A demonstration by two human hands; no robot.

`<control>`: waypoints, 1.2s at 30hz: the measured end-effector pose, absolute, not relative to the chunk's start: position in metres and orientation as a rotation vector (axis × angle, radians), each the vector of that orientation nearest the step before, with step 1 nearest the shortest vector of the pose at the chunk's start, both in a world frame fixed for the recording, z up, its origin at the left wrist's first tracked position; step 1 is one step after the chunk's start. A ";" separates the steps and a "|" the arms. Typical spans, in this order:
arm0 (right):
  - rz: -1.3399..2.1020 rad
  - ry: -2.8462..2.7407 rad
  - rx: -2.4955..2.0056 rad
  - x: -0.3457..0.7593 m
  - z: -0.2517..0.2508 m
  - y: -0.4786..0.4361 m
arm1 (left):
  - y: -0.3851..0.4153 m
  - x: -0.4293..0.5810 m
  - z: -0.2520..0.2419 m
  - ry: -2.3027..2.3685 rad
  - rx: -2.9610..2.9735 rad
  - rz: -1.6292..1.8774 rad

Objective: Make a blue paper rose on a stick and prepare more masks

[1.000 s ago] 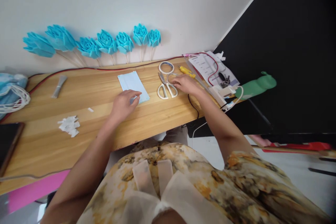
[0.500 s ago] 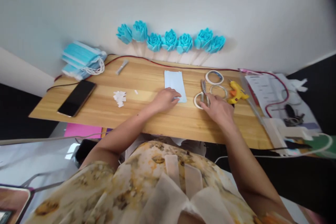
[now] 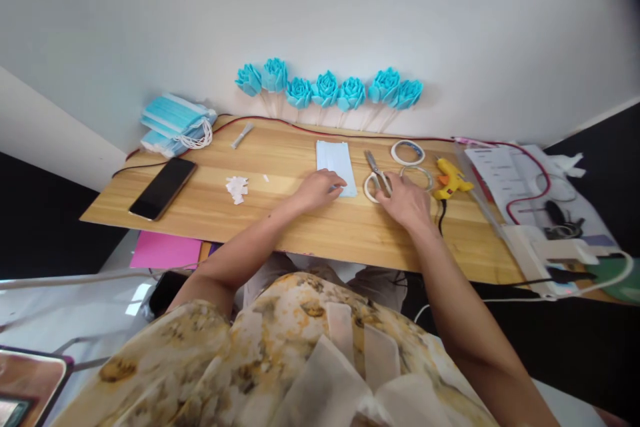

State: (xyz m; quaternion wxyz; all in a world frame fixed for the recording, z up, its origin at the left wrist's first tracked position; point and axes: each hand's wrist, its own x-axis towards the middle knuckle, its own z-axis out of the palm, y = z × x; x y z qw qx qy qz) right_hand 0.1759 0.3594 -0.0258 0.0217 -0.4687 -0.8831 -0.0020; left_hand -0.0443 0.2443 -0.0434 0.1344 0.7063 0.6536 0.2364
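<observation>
No true container showed on the table [image 3: 310, 233]; the nearest thing to one was a clear plastic sleeve [image 3: 505, 180] at the right end, which held printed paper, with a red cable looped over it and dark keys lying on it.

The left hand [image 3: 317, 188] lay palm down with fingers loosely curled, its fingertips pressing the near corner of a light blue face mask [image 3: 336, 163]; it pinned the mask flat rather than gripping it. The right hand [image 3: 407, 199] rested just beside it, fingers bent over the white handles of a pair of scissors [image 3: 376, 177]; whether the fingers had closed through the loops could not be told.

The face mask lay flat near the middle of the table, its long axis running from the person towards the wall, tilted slightly. The scissors lay between the mask and two tape rolls [image 3: 409, 152], blades pointing away towards the wall and a little left, handles nearest the person.

A yellow glue gun [image 3: 449, 180] sat just right of the right hand. Further left lay white scraps [image 3: 237, 187], a black phone [image 3: 163, 187] and a stack of masks [image 3: 175, 121]. Blue paper roses [image 3: 327, 88] leaned against the wall
</observation>
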 end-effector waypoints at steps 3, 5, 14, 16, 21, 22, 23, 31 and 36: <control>0.007 -2.699 -1.414 0.182 -0.030 0.357 | 0.244 -0.044 -0.043 1.916 2.031 0.688; 0.001 -2.637 -1.387 0.185 -0.029 0.357 | 0.245 -0.044 -0.043 1.922 2.012 0.704; 0.053 -2.407 -1.091 0.151 -0.011 0.357 | 0.252 -0.048 -0.053 1.926 1.925 0.795; 0.054 -2.433 -1.076 0.136 -0.008 0.361 | 0.254 -0.050 -0.055 1.921 1.916 0.821; 0.069 -2.473 -1.097 0.112 -0.010 0.381 | 0.254 -0.054 -0.056 1.916 1.919 0.815; 0.066 -2.475 -1.102 0.112 -0.012 0.385 | 0.254 -0.055 -0.055 1.901 1.934 0.816; 0.061 -2.492 -1.110 0.114 -0.015 0.388 | 0.254 -0.055 -0.055 1.886 1.948 0.820; 0.063 -2.437 -1.264 0.138 -0.029 0.396 | 0.241 -0.057 -0.036 1.829 1.979 0.895; 0.060 -2.452 -1.232 0.135 -0.030 0.398 | 0.187 -0.116 0.003 2.207 1.891 1.087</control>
